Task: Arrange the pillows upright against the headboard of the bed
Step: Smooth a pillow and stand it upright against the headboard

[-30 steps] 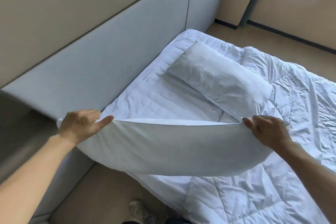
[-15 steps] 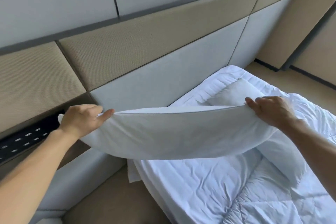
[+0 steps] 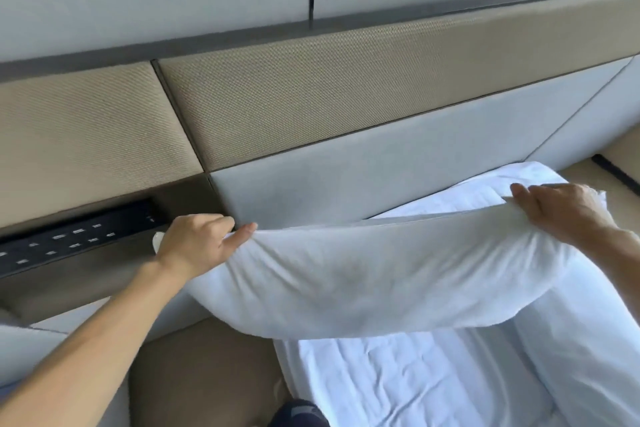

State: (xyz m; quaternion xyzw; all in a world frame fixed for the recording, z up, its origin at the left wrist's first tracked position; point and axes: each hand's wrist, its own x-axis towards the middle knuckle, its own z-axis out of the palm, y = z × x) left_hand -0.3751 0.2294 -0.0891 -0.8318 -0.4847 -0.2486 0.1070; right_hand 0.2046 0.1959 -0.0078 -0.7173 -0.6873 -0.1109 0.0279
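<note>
A white pillow (image 3: 374,274) hangs lengthwise in the air above the head end of the bed, sagging in the middle. My left hand (image 3: 197,244) grips its top left corner and my right hand (image 3: 568,210) grips its top right corner. Behind it runs the padded grey headboard (image 3: 363,177), with the pillow's top edge close in front of it. A second white pillow (image 3: 457,189) lies on the mattress behind the held one, mostly hidden. The white sheet (image 3: 415,378) shows below.
Tan and grey wall panels (image 3: 311,90) rise above the headboard. A black switch panel (image 3: 76,239) sits in a recess at the left. Brown floor (image 3: 201,374) lies beside the bed, with a dark shoe (image 3: 298,412) at the bottom edge.
Both hands have carried the pillow up and toward the headboard. The view has tilted up, so the second pillow is now mostly hidden behind the held one.
</note>
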